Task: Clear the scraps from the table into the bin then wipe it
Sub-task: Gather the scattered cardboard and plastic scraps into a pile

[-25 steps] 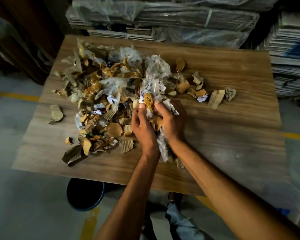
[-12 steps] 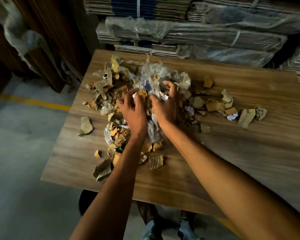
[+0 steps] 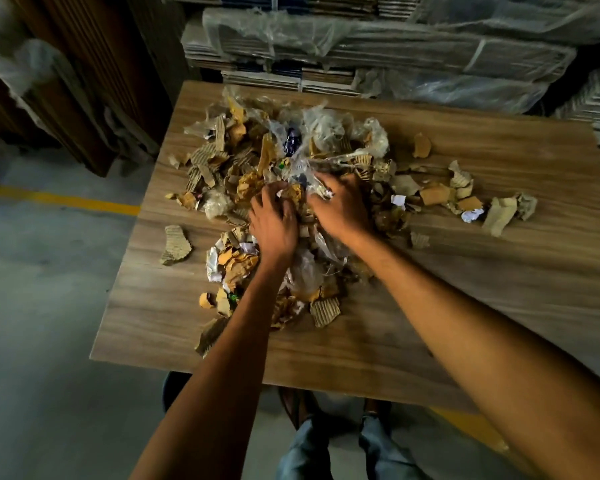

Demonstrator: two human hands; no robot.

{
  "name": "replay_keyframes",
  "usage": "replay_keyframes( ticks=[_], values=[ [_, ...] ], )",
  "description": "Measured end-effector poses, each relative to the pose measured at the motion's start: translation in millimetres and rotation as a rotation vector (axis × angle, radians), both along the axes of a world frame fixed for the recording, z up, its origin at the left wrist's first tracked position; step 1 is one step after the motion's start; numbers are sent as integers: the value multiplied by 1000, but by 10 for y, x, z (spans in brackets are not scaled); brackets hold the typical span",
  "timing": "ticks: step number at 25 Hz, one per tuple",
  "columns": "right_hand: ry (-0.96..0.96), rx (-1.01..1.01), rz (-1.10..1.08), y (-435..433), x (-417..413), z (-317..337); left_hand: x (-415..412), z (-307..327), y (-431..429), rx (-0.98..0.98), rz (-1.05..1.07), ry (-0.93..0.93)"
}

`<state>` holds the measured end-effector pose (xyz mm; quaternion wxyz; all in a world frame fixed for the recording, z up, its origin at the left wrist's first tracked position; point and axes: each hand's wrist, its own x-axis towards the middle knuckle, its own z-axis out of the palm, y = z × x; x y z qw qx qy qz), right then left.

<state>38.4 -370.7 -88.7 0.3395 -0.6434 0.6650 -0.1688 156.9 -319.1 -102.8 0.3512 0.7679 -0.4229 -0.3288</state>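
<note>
Head view, left hand (image 3: 274,223) and right hand (image 3: 340,207) clutching scraps (image 3: 243,157), table (image 3: 361,358) wood showing along near edge

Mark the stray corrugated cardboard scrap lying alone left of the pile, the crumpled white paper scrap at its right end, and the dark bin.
Stray corrugated cardboard scrap (image 3: 175,244): head view, middle of its ribbed face.
Crumpled white paper scrap (image 3: 472,215): head view, its centre.
Dark bin (image 3: 169,393): head view, the part in view.
</note>
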Motion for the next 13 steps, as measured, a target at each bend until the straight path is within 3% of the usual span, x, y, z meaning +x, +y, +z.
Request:
replay_keyframes(
  ticks=[3, 7, 9, 13],
  values=[
    [-155, 69, -31, -25, -278, 320, 9, 184, 45, -60, 10, -115],
    [-214, -164, -56, 264, -652, 581, -239, 600, 217, -274, -26, -339],
    [-176, -319, -165, 623, -998, 515, -523, 655, 431, -367, -155, -421],
    [35, -458, -458, 1746, -1782, -1, -1295, 292, 1183, -446, -645, -480]
  ],
)
